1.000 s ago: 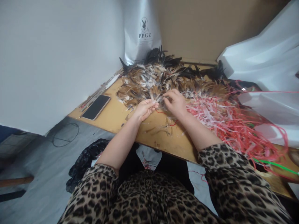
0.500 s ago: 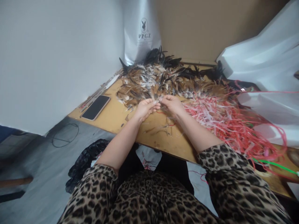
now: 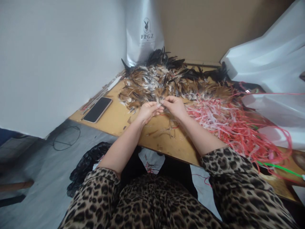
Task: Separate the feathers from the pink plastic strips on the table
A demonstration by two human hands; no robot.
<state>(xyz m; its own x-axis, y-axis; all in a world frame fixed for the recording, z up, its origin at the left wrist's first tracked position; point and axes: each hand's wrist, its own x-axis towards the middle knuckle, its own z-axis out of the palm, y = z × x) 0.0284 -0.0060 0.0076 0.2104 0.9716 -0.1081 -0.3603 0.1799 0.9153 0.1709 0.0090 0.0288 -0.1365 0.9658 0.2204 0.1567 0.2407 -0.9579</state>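
Observation:
My left hand and my right hand meet fingertip to fingertip above the table, in front of a heap of brown, white and black feathers. Between thumb and fingers, my left hand pinches the base of a small brown feather tuft. The fingers of my right hand are closed at that same base, and what lies in their pinch is too small to make out. A bit of red string shows just below the hands.
Right of my arm lies a tangle of red and pink ribbon strands. A phone rests on the wooden table at left. A white printed bag stands behind the feathers; white plastic sheeting is at right. Below is a black plastic bag.
My right hand has shifted very slightly up, its fingers still at the base of the tuft. The left hand stays almost where it was.

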